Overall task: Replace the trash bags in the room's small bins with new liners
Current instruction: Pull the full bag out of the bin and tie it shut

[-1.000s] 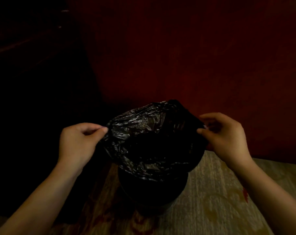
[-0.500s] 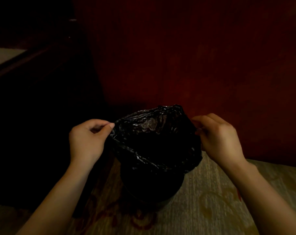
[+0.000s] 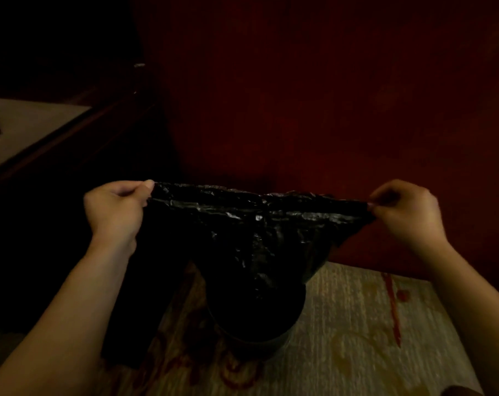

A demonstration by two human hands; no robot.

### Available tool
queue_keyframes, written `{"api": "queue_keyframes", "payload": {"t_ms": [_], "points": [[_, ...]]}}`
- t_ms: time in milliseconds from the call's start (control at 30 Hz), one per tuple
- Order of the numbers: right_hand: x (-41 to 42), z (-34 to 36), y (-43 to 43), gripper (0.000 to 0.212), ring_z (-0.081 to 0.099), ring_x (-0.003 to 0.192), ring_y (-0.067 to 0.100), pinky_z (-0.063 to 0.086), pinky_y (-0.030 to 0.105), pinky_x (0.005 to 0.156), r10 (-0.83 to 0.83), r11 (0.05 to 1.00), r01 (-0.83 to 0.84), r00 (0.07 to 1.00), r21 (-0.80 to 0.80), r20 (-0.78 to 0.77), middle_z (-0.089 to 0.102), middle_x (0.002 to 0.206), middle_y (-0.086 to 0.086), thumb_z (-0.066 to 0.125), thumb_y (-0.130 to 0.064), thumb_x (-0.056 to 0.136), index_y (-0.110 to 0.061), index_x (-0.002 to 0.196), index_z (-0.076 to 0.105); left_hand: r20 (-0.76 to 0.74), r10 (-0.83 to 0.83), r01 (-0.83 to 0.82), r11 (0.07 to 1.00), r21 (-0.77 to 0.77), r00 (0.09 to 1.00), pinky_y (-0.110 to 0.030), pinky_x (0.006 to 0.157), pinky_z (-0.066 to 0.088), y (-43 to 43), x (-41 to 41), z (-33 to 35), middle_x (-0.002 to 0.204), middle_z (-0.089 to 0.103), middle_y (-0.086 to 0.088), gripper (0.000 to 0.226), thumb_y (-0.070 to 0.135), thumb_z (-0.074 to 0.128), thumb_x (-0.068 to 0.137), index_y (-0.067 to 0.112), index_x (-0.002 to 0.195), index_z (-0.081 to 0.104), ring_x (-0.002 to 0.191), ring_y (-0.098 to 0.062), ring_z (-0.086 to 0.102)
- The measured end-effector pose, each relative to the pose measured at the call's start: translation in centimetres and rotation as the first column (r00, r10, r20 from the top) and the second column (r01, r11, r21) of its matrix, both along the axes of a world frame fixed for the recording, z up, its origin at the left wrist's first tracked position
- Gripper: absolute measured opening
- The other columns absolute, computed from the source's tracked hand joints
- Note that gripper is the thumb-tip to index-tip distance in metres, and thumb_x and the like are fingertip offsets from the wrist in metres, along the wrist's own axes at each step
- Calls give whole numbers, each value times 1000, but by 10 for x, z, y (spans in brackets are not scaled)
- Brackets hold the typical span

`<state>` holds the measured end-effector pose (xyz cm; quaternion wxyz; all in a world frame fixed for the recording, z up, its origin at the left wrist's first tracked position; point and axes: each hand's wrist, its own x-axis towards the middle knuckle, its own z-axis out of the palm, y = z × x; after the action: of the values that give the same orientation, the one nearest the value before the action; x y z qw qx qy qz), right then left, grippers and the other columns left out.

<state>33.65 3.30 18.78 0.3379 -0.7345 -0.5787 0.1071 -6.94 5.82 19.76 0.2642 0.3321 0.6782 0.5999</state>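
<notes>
Left hand [image 3: 115, 211] and right hand [image 3: 405, 208] moved wide apart, black liner [image 3: 251, 224] mouth stretched taut, flattened

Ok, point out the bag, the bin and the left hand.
bag [image 3: 256, 224], head view, crinkled middle of the sheet
bin [image 3: 256, 324], head view, dark near wall
left hand [image 3: 116, 210], head view, back of the hand
</notes>
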Motion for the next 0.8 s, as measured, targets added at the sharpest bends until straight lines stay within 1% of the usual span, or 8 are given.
{"api": "queue_keyframes", "payload": {"t_ms": [67, 167, 233, 300, 433, 533, 667, 800], "points": [[6, 0, -1, 14, 67, 62, 18, 57, 37, 53, 11, 991, -16, 999, -135, -38, 70, 78, 1, 74, -10, 85, -21, 81, 66, 62, 16, -16, 1000, 2, 998, -19, 63, 48, -2, -3, -1, 78, 65, 0, 15, 21, 74, 86, 11, 96, 73, 65, -5, 59], [-3, 8, -10, 10, 72, 63, 22, 62, 35, 59, 195, 912, -246, 964, -330, -179, 73, 76, 10, 76, -5, 83, -13, 85, 70, -34, -148, 147, 988, -54, 988, -23, 62, 47, -8, 11, -5, 75, 65, -2, 8, 21, 74, 87, 14, 83, 72, 65, -8, 59], [-13, 21, -14, 7, 74, 67, 25, 62, 33, 62, 311, 853, -419, 887, -312, -342, 74, 77, 15, 77, -4, 81, -5, 86, 72, -97, -233, 228, 972, -61, 968, -25, 62, 47, -11, 23, -4, 71, 65, -3, 11, 20, 75, 86, 18, 76, 71, 64, -9, 59], [-26, 30, -16, 6, 72, 66, 23, 61, 34, 62, 346, 880, -436, 861, -190, -373, 74, 75, 16, 77, -6, 81, -5, 85, 73, -140, -258, 258, 966, -16, 956, -21, 61, 47, -12, 30, 3, 71, 67, -1, 12, 21, 76, 85, 20, 73, 71, 63, -6, 61], [-54, 34, -11, 4, 68, 69, 7, 59, 37, 70, 369, 927, -371, 929, -63, -38, 73, 76, -5, 78, -19, 83, -21, 85, 75, -246, -292, 316, 947, 64, 924, -19, 62, 50, -15, 43, 16, 74, 71, 2, 7, 21, 78, 82, 21, 76, 75, 68, -1, 66], [-63, 44, -7, 3, 67, 62, 0, 58, 25, 62, 323, 945, -321, 946, 56, -34, 72, 71, -7, 76, -21, 85, -23, 85, 74, -333, -369, 389, 921, -8, 868, -32, 70, 53, -9, 50, 19, 76, 72, 0, 8, 24, 79, 81, 18, 77, 75, 74, -13, 68], [-72, 55, -2, 3, 67, 72, 1, 58, 26, 69, 359, 926, -368, 928, 84, 100, 72, 81, -10, 75, -22, 87, -23, 89, 75, -393, -342, 391, 919, 49, 854, -32, 70, 54, -6, 56, 29, 71, 71, 4, 9, 28, 80, 80, 24, 73, 74, 70, -11, 66], [-79, 62, -1, 7, 67, 89, 13, 56, 32, 81, 360, 902, -403, 900, 155, 245, 72, 95, -2, 74, -17, 87, -17, 94, 76, -450, -271, 359, 926, 121, 851, -24, 63, 44, -4, 57, 44, 69, 67, 12, 11, 31, 80, 80, 30, 71, 73, 62, -2, 59]]}}
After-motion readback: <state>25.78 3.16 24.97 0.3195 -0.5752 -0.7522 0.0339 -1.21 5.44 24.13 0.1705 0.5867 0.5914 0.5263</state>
